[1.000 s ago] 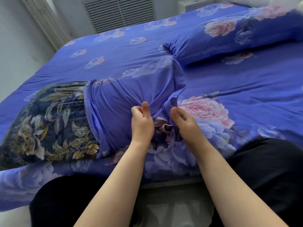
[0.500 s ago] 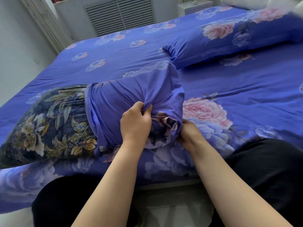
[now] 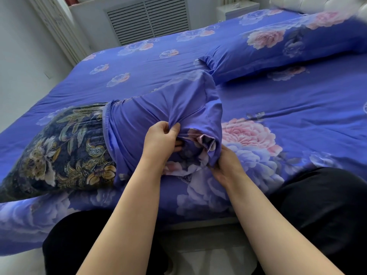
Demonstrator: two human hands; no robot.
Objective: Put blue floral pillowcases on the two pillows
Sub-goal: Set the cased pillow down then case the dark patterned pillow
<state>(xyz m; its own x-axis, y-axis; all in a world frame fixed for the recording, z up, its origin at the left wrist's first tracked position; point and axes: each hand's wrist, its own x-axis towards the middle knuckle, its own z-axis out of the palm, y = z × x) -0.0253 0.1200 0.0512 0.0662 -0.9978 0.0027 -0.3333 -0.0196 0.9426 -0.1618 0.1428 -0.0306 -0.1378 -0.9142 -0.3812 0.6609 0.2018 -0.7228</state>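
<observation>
Since the pillow (image 3: 59, 147) lay long-ways across the bed (image 3: 297, 108), running left to right in front of me, everything about the next pull came down to direction: the case (image 3: 158, 108) had to travel left along that axis. It only covered the right half, with its open hem sitting around the middle and the dark gold-leaf half poking out bare to my left. My left hand (image 3: 159, 141) was clenched on a bunch of case fabric on the near side, right at the covered end. My right hand (image 3: 226, 165) was lower, at the near right corner, fingers curled into the cloth there, though how much it actually held was hidden under the folds. So both hands were at the closed end, and the hem was well off to the left, nearer my left arm. My guess was that hand should go for the hem. The other pillow (image 3: 278, 46), already cased, sat further back to the right.
</observation>
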